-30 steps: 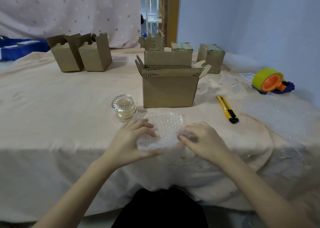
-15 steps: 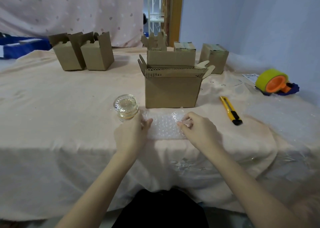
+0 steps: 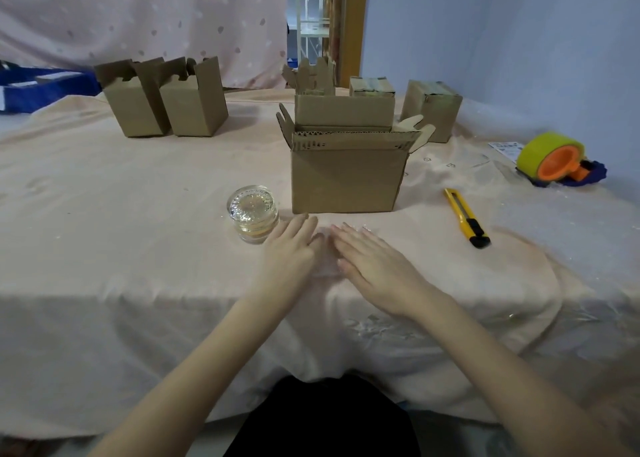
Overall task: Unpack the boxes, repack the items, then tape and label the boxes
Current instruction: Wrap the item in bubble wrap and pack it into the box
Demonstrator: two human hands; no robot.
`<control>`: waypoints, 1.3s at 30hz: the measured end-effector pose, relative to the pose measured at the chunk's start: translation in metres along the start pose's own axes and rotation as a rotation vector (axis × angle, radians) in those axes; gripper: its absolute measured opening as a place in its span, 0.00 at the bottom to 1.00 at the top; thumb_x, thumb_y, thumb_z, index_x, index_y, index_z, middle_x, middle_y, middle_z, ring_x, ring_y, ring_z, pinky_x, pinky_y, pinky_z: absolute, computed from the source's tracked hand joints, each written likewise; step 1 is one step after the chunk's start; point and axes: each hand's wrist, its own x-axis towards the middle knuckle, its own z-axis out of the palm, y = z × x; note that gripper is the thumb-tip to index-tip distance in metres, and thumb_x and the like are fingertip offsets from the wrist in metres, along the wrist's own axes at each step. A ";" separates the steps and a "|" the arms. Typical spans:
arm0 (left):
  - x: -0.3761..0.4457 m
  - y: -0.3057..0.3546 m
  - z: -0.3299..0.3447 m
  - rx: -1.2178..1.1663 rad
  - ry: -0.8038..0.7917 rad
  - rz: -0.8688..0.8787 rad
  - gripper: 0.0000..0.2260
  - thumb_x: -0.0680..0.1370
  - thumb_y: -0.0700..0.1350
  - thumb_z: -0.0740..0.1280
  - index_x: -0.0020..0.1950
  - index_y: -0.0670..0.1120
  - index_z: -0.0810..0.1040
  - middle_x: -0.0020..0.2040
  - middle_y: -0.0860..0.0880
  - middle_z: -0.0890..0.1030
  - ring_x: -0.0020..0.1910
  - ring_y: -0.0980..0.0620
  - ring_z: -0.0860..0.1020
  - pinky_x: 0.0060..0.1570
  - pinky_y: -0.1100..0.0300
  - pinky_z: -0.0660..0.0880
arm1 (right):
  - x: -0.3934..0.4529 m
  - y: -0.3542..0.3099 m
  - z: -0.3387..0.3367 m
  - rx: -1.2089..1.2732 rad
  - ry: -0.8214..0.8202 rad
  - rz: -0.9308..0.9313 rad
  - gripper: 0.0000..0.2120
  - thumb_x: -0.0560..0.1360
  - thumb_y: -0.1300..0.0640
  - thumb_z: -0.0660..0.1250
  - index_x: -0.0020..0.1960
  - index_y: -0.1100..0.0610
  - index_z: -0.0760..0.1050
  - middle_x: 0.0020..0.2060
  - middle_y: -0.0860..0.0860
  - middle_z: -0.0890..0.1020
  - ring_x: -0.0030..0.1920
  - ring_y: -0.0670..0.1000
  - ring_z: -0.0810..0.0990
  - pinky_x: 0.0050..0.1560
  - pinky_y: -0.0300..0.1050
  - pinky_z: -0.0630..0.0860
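An open cardboard box [image 3: 344, 176] stands mid-table with its flaps up. Left of it sits a round glass jar [image 3: 252, 213] with a clear lid. In front of the box a small sheet of bubble wrap [image 3: 325, 248] lies flat on the cloth, mostly hidden under my hands. My left hand [image 3: 289, 248] presses flat on its left part, fingers straight, just right of the jar. My right hand [image 3: 372, 264] lies flat on its right part, fingers straight and pointing toward the box.
Two open small boxes [image 3: 166, 104] stand at the back left, two closed ones [image 3: 431, 108] behind the main box. A yellow utility knife [image 3: 465, 217] lies right of the box. A tape dispenser [image 3: 557, 160] and label sheet [image 3: 505, 148] sit far right. Clear plastic covers the right side.
The bubble wrap went from held loosely near the table edge to lying flat in front of the box. Both hands moved forward and flattened out on it, coming closer together.
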 end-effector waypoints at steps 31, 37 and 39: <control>0.110 -0.087 -0.153 -0.726 -0.255 -0.450 0.13 0.72 0.47 0.74 0.33 0.46 0.72 0.26 0.53 0.69 0.26 0.58 0.67 0.27 0.68 0.62 | 0.037 0.046 -0.173 -0.005 0.349 0.180 0.30 0.71 0.46 0.72 0.71 0.50 0.69 0.64 0.48 0.75 0.64 0.51 0.71 0.57 0.44 0.68; 0.160 -0.094 -0.137 -0.905 -0.136 -0.575 0.19 0.73 0.46 0.74 0.59 0.42 0.73 0.38 0.50 0.75 0.34 0.54 0.76 0.31 0.65 0.74 | 0.061 0.066 -0.156 -0.129 0.057 0.181 0.23 0.74 0.47 0.69 0.67 0.48 0.72 0.61 0.46 0.79 0.61 0.48 0.75 0.57 0.46 0.73; 0.173 -0.089 -0.130 -0.918 -0.131 -0.631 0.18 0.73 0.46 0.73 0.57 0.44 0.70 0.41 0.51 0.74 0.35 0.57 0.75 0.27 0.70 0.71 | 0.058 0.069 -0.146 -0.180 0.109 0.142 0.15 0.75 0.51 0.67 0.62 0.49 0.77 0.56 0.46 0.81 0.57 0.49 0.77 0.52 0.42 0.71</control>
